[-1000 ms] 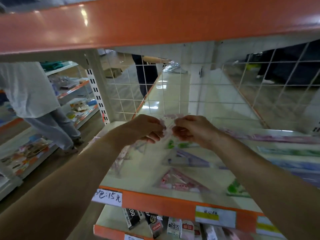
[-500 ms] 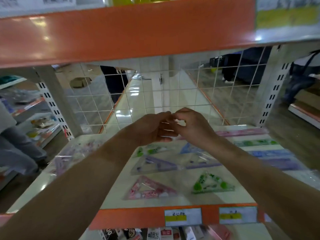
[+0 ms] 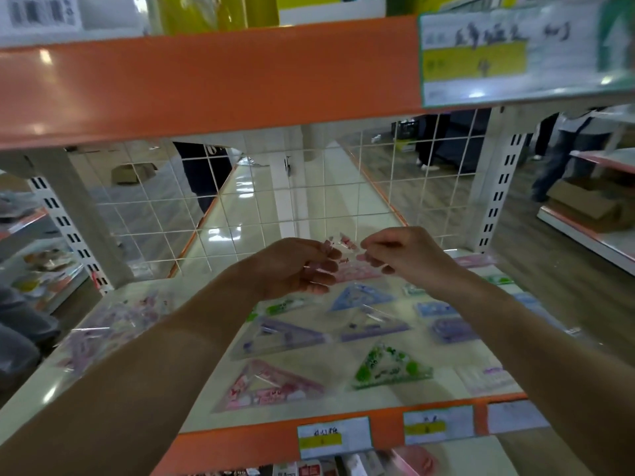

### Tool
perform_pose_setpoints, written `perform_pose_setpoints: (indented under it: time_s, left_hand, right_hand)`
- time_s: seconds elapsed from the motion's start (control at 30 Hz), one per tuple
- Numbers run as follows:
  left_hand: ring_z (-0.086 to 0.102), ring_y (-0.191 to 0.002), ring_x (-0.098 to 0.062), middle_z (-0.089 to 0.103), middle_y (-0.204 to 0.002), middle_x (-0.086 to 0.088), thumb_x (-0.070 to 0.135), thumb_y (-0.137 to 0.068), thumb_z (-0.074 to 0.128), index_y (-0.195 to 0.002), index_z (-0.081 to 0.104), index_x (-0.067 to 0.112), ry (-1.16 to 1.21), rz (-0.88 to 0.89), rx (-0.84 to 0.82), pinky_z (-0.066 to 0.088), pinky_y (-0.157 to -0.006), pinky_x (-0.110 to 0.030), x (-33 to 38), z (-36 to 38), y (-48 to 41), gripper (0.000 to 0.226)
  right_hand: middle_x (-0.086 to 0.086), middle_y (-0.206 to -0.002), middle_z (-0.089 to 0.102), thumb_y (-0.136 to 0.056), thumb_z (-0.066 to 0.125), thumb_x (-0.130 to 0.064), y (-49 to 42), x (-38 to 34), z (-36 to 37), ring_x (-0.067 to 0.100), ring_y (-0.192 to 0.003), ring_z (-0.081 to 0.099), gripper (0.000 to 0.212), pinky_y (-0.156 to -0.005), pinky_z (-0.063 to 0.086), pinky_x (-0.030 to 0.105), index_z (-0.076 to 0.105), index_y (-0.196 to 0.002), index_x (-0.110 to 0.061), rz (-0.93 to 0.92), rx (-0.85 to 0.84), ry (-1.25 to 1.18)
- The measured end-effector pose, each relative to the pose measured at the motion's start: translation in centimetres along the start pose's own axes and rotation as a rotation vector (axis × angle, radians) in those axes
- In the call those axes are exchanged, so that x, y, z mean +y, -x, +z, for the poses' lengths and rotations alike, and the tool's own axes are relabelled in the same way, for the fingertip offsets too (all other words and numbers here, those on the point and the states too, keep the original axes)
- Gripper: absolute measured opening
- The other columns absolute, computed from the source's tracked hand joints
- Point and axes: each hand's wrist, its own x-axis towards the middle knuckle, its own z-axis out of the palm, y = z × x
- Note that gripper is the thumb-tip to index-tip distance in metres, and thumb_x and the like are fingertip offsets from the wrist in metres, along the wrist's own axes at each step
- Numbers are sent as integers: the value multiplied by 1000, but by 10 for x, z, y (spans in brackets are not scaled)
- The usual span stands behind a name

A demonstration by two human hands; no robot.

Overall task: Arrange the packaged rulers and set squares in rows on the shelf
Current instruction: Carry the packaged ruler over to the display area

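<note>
My left hand [image 3: 295,267] and my right hand [image 3: 402,254] both pinch a clear packaged pink set square [image 3: 347,250] held above the back of the cream shelf [image 3: 192,369]. Below lie packaged set squares in rows: a pink one [image 3: 271,386] and a green one [image 3: 388,365] at the front, two purple ones [image 3: 281,334] [image 3: 372,321] behind, a blue one [image 3: 360,295] and a green ruler pack [image 3: 285,304] farther back. A loose heap of clear packs [image 3: 113,324] lies at the shelf's left.
An orange upper shelf edge [image 3: 206,80] hangs low overhead. A white wire grid [image 3: 240,201] backs the shelf. More ruler packs [image 3: 446,328] lie at the right. Price labels [image 3: 333,438] sit on the orange front rail. People stand in the aisles beyond.
The view has shifted right and up. My hands, close together before, have drawn slightly apart with the pink pack stretched between them.
</note>
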Motion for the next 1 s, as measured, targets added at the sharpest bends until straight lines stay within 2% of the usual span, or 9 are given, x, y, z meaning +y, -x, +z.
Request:
perform_pose_setpoints:
  time_s: [0.13, 0.27, 0.43, 0.53, 0.63, 0.8, 0.9, 1.0]
  left_hand:
    - [63, -66, -18, 66, -82, -8, -1, -89, 58, -99, 66, 3, -56, 53, 120, 56, -68, -30, 2, -4, -1, 13]
    - [63, -65, -18, 67, -79, -9, 1, -86, 63, -93, 70, 4, -90, 95, 179, 55, -71, -32, 5, -11, -2, 10]
    - [61, -64, -18, 65, -76, -12, -4, -83, 65, -91, 70, 4, -167, 142, 252, 57, -69, -27, 6, -11, 0, 13]
    - [58, -61, -15, 65, -72, -8, 0, -81, 68, -94, 71, 9, -418, 201, 321, 54, -71, -27, 2, -10, -3, 16]
    - [57, -61, -14, 64, -69, 1, 10, -82, 69, -94, 71, 17, -747, 321, 442, 50, -70, -27, -3, -5, -16, 15]
    - [56, -75, -14, 60, -83, 4, 20, -86, 63, -102, 71, 23, -969, 325, 487, 44, -73, -23, -8, 0, -39, 17]
    - [61, -90, -19, 65, -96, -2, 20, -87, 63, -106, 71, 20, -1049, 282, 456, 48, -83, -28, -13, 5, -56, 21]
    - [63, -100, -22, 68, -110, -3, 23, -86, 63, -107, 70, 22, -1105, 240, 465, 50, -89, -33, -21, 8, -73, 22]
  right_hand:
    - [-6, -80, 70, -91, 59, -8, -1, -2, -9, 5, -71, 64, 14, -66, 52, 20, 69, -94, -16, 8, 72, -21]
    - [-7, -78, 69, -92, 58, -8, -5, -5, -13, 3, -67, 62, 14, -59, 50, 14, 68, -91, -17, -4, 96, -43]
    - [-7, -78, 69, -92, 59, -10, -13, -3, -7, 4, -68, 64, 13, -60, 51, 17, 69, -90, -18, -24, 112, -28]
    - [-6, -76, 68, -92, 59, -9, -20, 1, -4, 5, -66, 63, 13, -59, 51, 16, 71, -96, -10, -20, 131, 1]
    - [0, -81, 69, -92, 59, -8, -28, 5, -4, 9, -70, 64, 19, -64, 52, 20, 70, -106, -5, 25, 67, 50]
    - [-1, -106, 64, -86, 68, -16, -43, 12, -12, 12, -90, 61, 44, -78, 50, 22, 58, -128, -10, 55, -154, 287]
    - [3, -120, 64, -87, 65, -18, -55, 19, -10, 15, -103, 59, 43, -84, 44, 22, 58, -129, -14, 15, -176, 567]
    - [3, -125, 62, -90, 60, -21, -63, 28, -6, 18, -110, 59, 40, -83, 42, 22, 58, -130, -14, 32, -198, 669]
